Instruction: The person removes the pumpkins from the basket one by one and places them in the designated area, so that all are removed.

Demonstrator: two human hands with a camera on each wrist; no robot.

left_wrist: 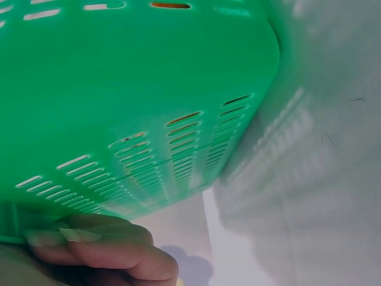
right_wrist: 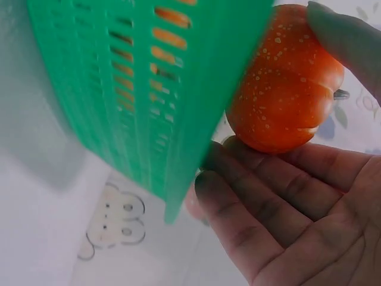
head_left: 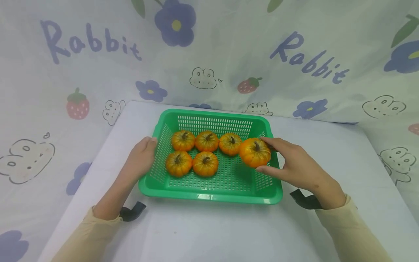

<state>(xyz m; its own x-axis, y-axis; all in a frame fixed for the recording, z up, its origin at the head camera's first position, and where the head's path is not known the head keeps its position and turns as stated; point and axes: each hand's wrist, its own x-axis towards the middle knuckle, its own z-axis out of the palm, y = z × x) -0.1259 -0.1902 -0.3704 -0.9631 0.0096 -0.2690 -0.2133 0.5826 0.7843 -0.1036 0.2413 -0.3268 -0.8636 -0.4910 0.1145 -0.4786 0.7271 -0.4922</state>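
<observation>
A green plastic basket with slotted walls holds several small orange pumpkins in two rows. My left hand grips the basket's left rim; in the left wrist view its curled fingers lie beneath the rim against the slotted wall. Over the right end of the basket, my right hand holds another pumpkin between thumb and fingers, stem up. The right wrist view shows that pumpkin just above the basket's rim, with the thumb on one side and fingertips on the other.
The basket stands on a white-covered table. Behind it hangs a pale cloth printed with rabbits, flowers and strawberries. A black strap shows at the left wrist and another black strap at the right.
</observation>
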